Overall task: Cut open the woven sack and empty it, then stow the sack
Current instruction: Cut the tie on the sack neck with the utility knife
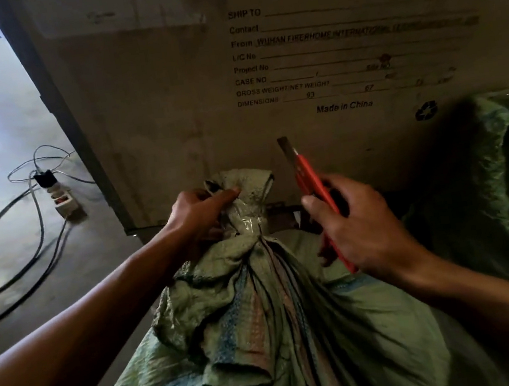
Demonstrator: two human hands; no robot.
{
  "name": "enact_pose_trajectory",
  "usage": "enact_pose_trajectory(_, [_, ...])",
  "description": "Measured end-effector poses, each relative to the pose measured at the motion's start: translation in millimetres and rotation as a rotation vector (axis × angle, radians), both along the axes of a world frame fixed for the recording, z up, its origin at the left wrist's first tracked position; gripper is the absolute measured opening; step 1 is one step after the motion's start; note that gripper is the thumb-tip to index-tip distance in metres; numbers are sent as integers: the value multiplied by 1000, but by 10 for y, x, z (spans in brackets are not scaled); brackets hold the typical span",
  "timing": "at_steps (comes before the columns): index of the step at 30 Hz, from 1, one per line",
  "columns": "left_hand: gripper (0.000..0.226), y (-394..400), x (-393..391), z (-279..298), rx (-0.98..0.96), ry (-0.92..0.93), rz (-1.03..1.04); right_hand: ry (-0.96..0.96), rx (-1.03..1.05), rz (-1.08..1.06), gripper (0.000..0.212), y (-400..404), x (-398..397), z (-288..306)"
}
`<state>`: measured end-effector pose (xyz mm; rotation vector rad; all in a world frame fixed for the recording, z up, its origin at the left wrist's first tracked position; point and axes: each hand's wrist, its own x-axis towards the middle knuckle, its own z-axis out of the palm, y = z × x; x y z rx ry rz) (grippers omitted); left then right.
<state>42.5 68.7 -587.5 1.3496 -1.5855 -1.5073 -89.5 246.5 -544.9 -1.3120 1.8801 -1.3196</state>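
A green woven sack (264, 315) with faded blue and pink stripes stands full in front of me. Its neck is bunched and bound with clear tape (251, 222). My left hand (200, 213) grips the gathered top of the sack just above the tape. My right hand (359, 227) holds a red utility knife (311, 185) to the right of the neck. The knife's blade (286, 149) is extended and points up and away, clear of the sack.
A large cardboard shipping crate (263, 77) with printed labels stands right behind the sack. Another green sack (489, 176) lies draped at the right. On the concrete floor at the left sit a power strip (63, 200) and several looping cables (25, 244).
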Motion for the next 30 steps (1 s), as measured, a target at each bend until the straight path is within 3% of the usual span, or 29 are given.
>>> enact_pose_trajectory(10, [40,77,-2,-10,-155,-126,95,178,204,115,27,92,214,-82])
enact_pose_trajectory(19, [38,102,17,-24,-246,-136,80,109,288,147,21,48,253,-46])
enact_pose_trajectory(24, [41,47,22,-61,-335,-216,112,37,424,204,7,-6,257,-32])
enact_pose_trajectory(30, [44,-28,39,-145,-334,-219,142,-20,604,272,17,12,293,-202])
